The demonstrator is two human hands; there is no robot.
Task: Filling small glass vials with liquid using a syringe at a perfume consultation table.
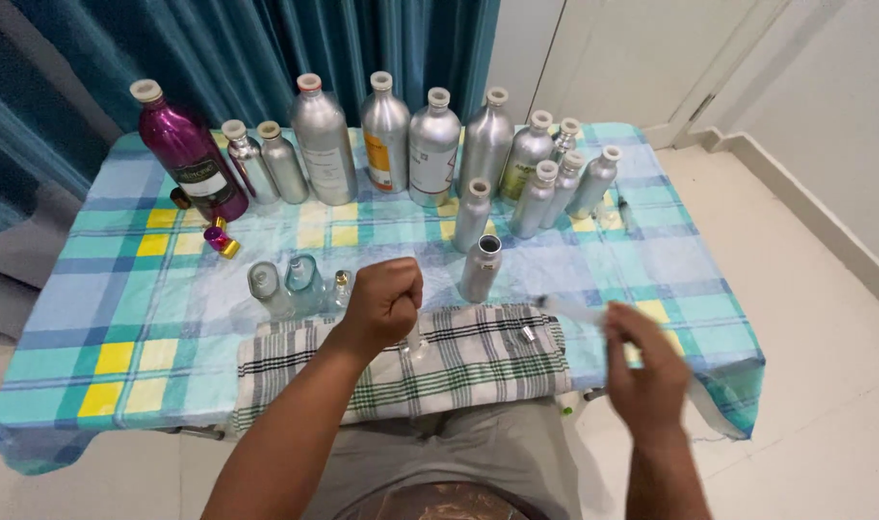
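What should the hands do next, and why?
Probably bring the syringe in the right hand over to the small clear bottle gripped by the left hand on the folded cloth. Its tip points that way but remains apart from the bottle.

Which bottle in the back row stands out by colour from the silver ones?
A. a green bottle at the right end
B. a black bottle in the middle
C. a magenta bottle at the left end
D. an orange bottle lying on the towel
C: the magenta bottle stands at the left end of the row, and the silver bottles fill the rest of it on the checked tablecloth.
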